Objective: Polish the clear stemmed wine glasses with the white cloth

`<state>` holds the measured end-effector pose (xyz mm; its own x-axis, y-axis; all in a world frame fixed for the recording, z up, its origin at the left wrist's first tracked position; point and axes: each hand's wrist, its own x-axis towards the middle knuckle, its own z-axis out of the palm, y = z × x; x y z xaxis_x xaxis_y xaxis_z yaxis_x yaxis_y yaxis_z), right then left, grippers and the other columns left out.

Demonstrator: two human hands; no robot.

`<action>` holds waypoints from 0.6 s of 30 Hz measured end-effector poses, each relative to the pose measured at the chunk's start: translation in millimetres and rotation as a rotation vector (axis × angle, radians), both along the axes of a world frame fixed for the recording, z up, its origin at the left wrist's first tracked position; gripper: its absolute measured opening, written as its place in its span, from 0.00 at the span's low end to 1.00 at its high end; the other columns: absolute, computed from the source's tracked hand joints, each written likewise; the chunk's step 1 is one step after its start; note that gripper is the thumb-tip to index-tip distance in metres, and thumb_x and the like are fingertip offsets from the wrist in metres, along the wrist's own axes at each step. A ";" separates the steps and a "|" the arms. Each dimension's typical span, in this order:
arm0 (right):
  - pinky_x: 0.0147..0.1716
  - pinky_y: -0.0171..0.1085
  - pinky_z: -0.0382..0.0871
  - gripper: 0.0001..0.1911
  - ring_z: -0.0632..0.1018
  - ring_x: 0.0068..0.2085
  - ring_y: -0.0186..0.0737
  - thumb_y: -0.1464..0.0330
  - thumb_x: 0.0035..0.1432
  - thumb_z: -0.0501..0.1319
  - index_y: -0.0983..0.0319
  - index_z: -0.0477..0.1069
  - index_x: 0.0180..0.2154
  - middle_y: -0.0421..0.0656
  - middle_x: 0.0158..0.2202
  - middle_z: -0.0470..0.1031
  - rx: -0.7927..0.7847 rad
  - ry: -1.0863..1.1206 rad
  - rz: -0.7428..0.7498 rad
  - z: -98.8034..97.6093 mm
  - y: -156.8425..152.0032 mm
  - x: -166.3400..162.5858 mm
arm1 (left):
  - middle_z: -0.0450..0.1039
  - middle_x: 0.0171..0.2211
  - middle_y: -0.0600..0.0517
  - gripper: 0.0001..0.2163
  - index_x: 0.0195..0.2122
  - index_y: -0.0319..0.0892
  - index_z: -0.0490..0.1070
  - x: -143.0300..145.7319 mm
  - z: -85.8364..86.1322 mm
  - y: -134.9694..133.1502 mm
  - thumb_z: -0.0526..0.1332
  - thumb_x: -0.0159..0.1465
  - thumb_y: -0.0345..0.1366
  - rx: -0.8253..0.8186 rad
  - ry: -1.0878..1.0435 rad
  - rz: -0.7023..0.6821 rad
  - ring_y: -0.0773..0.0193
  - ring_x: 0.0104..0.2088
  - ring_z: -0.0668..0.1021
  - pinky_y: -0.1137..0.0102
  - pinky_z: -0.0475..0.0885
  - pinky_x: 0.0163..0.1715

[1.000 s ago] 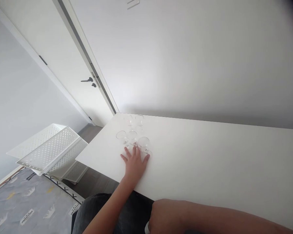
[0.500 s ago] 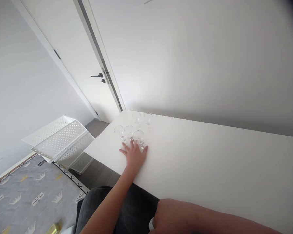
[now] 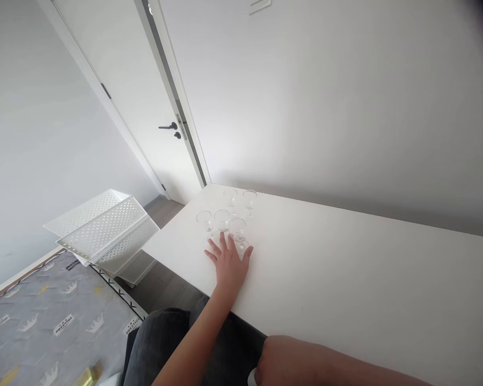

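Note:
Several clear stemmed glasses stand upright in a cluster on the left end of the white table (image 3: 346,268). Two are at the back, one of them the back right glass (image 3: 250,199). In the front group are a left glass (image 3: 204,219), a middle glass (image 3: 221,217) and the nearest glass (image 3: 237,228). My left hand (image 3: 230,265) lies palm down with fingers spread, right at the feet of the front glasses; whether it touches them I cannot tell. At the near table edge my right hand (image 3: 284,359) is closed around a white object (image 3: 251,377), mostly hidden.
Left of the table stands a white perforated metal rack (image 3: 100,228). A grey mattress (image 3: 60,321) with crown prints lies at lower left, with a shiny gold item (image 3: 88,375) near the bottom. Behind are a white door (image 3: 145,107) and a pale wall (image 3: 326,107).
The whole view has shifted slightly, so things appear a little further right. My left hand remains spread by the glasses, and my right hand stays closed near the table edge.

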<state>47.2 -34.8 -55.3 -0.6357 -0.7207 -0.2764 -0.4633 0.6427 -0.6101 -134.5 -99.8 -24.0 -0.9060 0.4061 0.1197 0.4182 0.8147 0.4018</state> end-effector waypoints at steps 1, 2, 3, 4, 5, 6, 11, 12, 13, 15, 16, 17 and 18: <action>0.22 0.36 0.56 0.17 0.62 0.18 0.34 0.61 0.63 0.60 0.59 0.64 0.23 0.35 0.18 0.64 -0.078 -0.004 0.018 3.4 3.2 -1.5 | 0.48 0.76 0.38 0.34 0.69 0.41 0.60 4.5 0.7 -4.0 0.50 0.72 0.60 0.076 0.042 -0.009 0.27 0.76 0.42 0.31 0.41 0.70; 0.24 0.35 0.58 0.14 0.65 0.21 0.34 0.60 0.62 0.62 0.59 0.68 0.27 0.36 0.21 0.67 -0.203 -0.028 0.031 8.0 7.8 -3.2 | 0.52 0.74 0.37 0.29 0.66 0.41 0.63 9.5 1.7 -7.9 0.51 0.73 0.57 0.171 0.081 -0.016 0.31 0.76 0.50 0.35 0.49 0.71; 0.27 0.34 0.61 0.11 0.68 0.24 0.34 0.58 0.60 0.64 0.59 0.71 0.33 0.37 0.26 0.71 -0.363 -0.076 0.027 13.3 13.9 -5.1 | 0.57 0.71 0.37 0.24 0.62 0.42 0.65 14.5 3.0 -11.3 0.52 0.74 0.54 0.279 0.104 -0.021 0.36 0.73 0.60 0.40 0.59 0.69; 0.30 0.34 0.64 0.14 0.71 0.29 0.35 0.57 0.58 0.66 0.59 0.72 0.39 0.38 0.31 0.74 -0.543 -0.148 -0.006 19.0 21.2 -7.0 | 0.61 0.68 0.37 0.20 0.58 0.44 0.66 19.1 4.8 -14.0 0.53 0.74 0.51 0.390 0.099 -0.026 0.42 0.67 0.70 0.45 0.68 0.65; 0.33 0.34 0.66 0.19 0.73 0.33 0.36 0.55 0.57 0.67 0.61 0.72 0.44 0.41 0.35 0.75 -0.715 -0.234 -0.077 24.4 29.2 -8.7 | 0.64 0.65 0.38 0.17 0.56 0.44 0.66 23.0 6.9 -15.7 0.54 0.74 0.50 0.494 0.062 -0.028 0.48 0.58 0.78 0.51 0.74 0.58; 0.36 0.34 0.67 0.23 0.73 0.36 0.38 0.54 0.56 0.68 0.62 0.71 0.47 0.43 0.39 0.74 -0.860 -0.315 -0.172 28.9 37.5 -10.0 | 0.66 0.62 0.39 0.16 0.54 0.45 0.66 25.8 9.3 -16.6 0.56 0.74 0.50 0.582 -0.004 -0.027 0.54 0.50 0.82 0.55 0.78 0.52; 0.41 0.36 0.66 0.32 0.73 0.43 0.41 0.58 0.47 0.74 0.61 0.67 0.51 0.45 0.45 0.70 -1.259 -0.599 -0.514 26.4 67.7 -11.7 | 0.76 0.44 0.45 0.27 0.64 0.45 0.58 23.5 20.3 -11.8 0.62 0.70 0.52 0.792 -0.433 -0.024 0.58 0.40 0.85 0.59 0.79 0.46; 0.40 0.36 0.66 0.34 0.73 0.43 0.41 0.60 0.45 0.75 0.61 0.68 0.52 0.44 0.44 0.71 -1.304 -0.639 -0.537 22.8 70.9 -11.6 | 0.77 0.44 0.46 0.28 0.65 0.45 0.57 21.3 21.0 -10.2 0.63 0.70 0.52 0.822 -0.483 -0.044 0.57 0.40 0.85 0.58 0.79 0.47; 0.39 0.36 0.67 0.34 0.74 0.42 0.41 0.62 0.42 0.75 0.61 0.69 0.52 0.44 0.43 0.72 -1.348 -0.669 -0.557 19.8 73.8 -11.6 | 0.77 0.48 0.44 0.28 0.64 0.46 0.58 19.2 21.1 -8.5 0.63 0.70 0.52 0.858 -0.512 -0.075 0.58 0.40 0.85 0.58 0.79 0.49; 0.40 0.38 0.69 0.31 0.76 0.41 0.43 0.64 0.41 0.73 0.61 0.72 0.50 0.44 0.41 0.75 -1.434 -0.677 -0.639 17.6 80.3 -12.3 | 0.70 0.61 0.41 0.26 0.62 0.47 0.60 16.2 19.8 -4.9 0.63 0.69 0.52 0.963 -0.534 -0.165 0.60 0.41 0.86 0.57 0.79 0.51; 0.41 0.39 0.70 0.29 0.77 0.41 0.45 0.64 0.42 0.72 0.61 0.73 0.49 0.45 0.41 0.76 -1.467 -0.651 -0.717 18.8 84.9 -13.2 | 0.65 0.65 0.40 0.25 0.61 0.48 0.61 15.4 19.0 -2.9 0.63 0.70 0.52 1.020 -0.547 -0.215 0.60 0.42 0.86 0.57 0.80 0.52; 0.42 0.41 0.71 0.27 0.79 0.42 0.46 0.63 0.44 0.71 0.61 0.74 0.48 0.46 0.42 0.78 -1.484 -0.600 -0.818 21.3 90.7 -14.6 | 0.62 0.68 0.40 0.24 0.61 0.48 0.60 15.1 18.4 -0.7 0.62 0.70 0.53 1.069 -0.565 -0.260 0.59 0.44 0.86 0.56 0.80 0.52; 0.44 0.42 0.72 0.26 0.80 0.43 0.47 0.61 0.47 0.71 0.60 0.75 0.49 0.47 0.43 0.79 -1.484 -0.520 -0.929 24.4 97.9 -16.3 | 0.62 0.68 0.40 0.24 0.62 0.49 0.60 15.1 18.2 1.7 0.61 0.71 0.53 1.106 -0.583 -0.294 0.57 0.47 0.85 0.56 0.81 0.52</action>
<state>30.9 63.1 -30.9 -0.9956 -0.0297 -0.0885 0.0888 -0.5941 -0.7995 -119.3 -98.1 -5.8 -0.8316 0.5380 0.1380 0.0598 -0.1602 0.9853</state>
